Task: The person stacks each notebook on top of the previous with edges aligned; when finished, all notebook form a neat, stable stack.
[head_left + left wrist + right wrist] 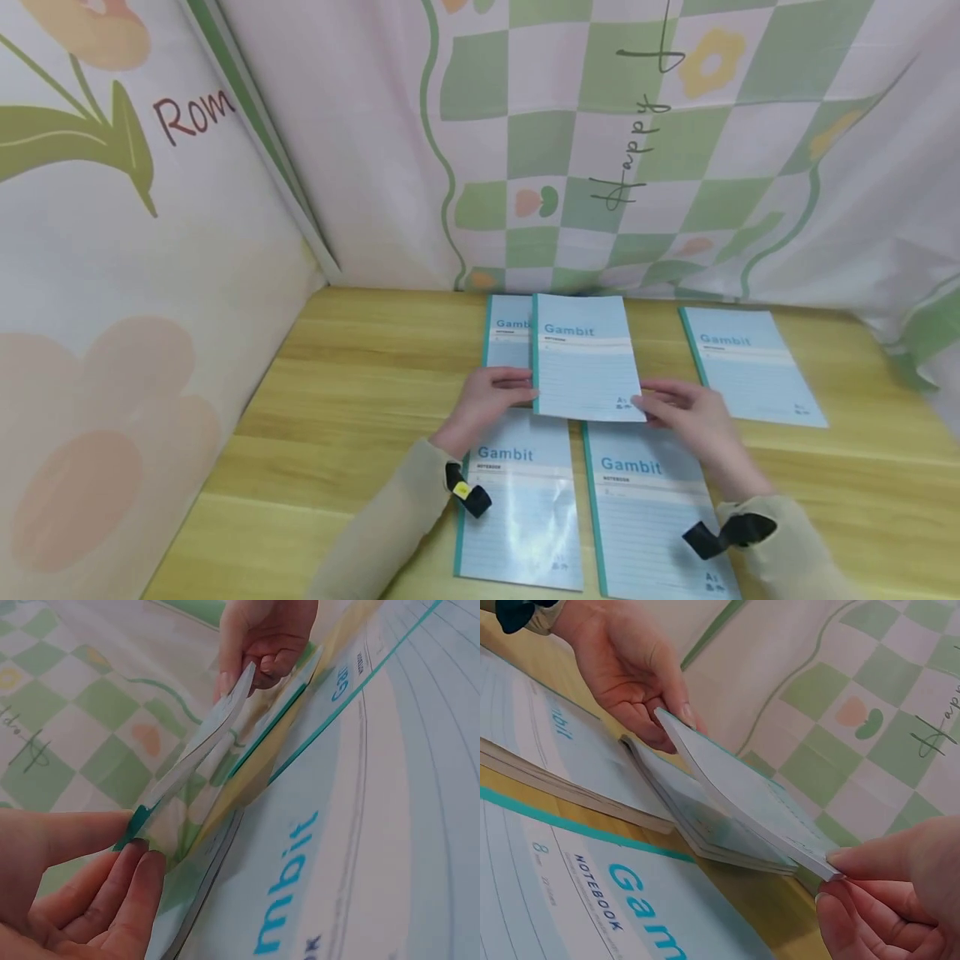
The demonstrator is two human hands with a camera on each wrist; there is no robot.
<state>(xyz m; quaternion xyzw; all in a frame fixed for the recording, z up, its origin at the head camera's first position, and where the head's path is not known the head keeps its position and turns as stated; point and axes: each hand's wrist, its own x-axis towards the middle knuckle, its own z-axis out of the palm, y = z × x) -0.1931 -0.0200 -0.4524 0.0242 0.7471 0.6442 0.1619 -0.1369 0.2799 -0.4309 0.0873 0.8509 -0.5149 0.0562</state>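
Both hands hold up one light blue notebook (pixel 587 358) marked Gambit, with a teal spine. My left hand (pixel 491 404) pinches its spine edge near the lower left corner; my right hand (pixel 693 421) pinches the lower right corner between thumb and fingers. In the right wrist view the held notebook (pixel 742 791) is tilted and raised off the table. Partly hidden behind it lies another notebook (pixel 507 333) at the back. Two more lie in front, a left notebook (pixel 517 517) below my left wrist and a right notebook (pixel 648 517) under my right forearm.
A further notebook (pixel 753 367) lies alone at the back right of the wooden table (pixel 360 375). A checkered curtain (pixel 540 142) hangs along the table's back edge, and a flower-printed cloth (pixel 150 275) stands at the left side.
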